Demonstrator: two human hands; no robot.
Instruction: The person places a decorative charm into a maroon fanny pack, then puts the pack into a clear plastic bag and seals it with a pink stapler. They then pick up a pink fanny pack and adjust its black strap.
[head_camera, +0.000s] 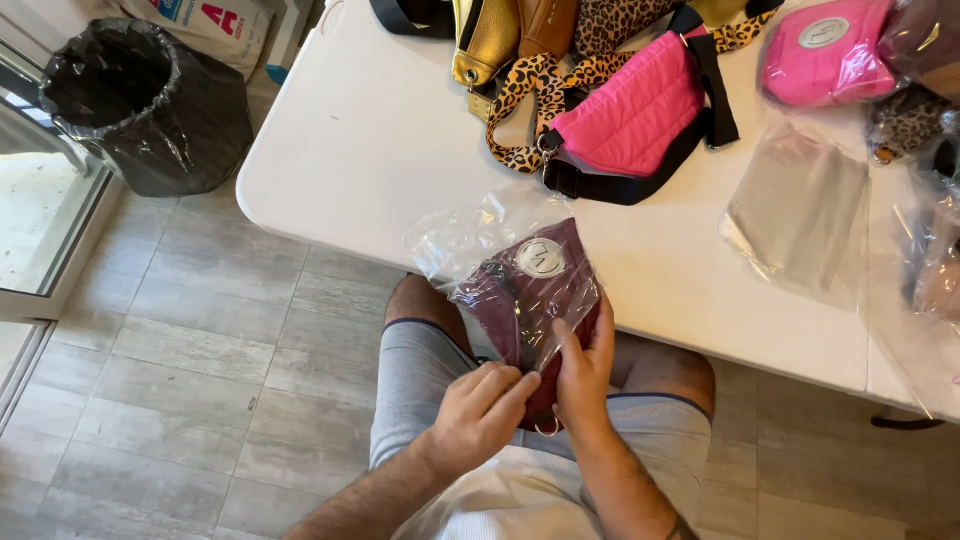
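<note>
While we hold the maroon pouch bag above our lap, just off the white table's near edge, our left hand pinches its lower end with fingers closed, and our right hand grips the side, thumb pressed on the clear plastic sleeve that half covers it. We judge that the thin film could tear if we tug unevenly. With the slick wrap, the bag might slide from our grip to the tiled floor. Its metal ring could snag the plastic.
</note>
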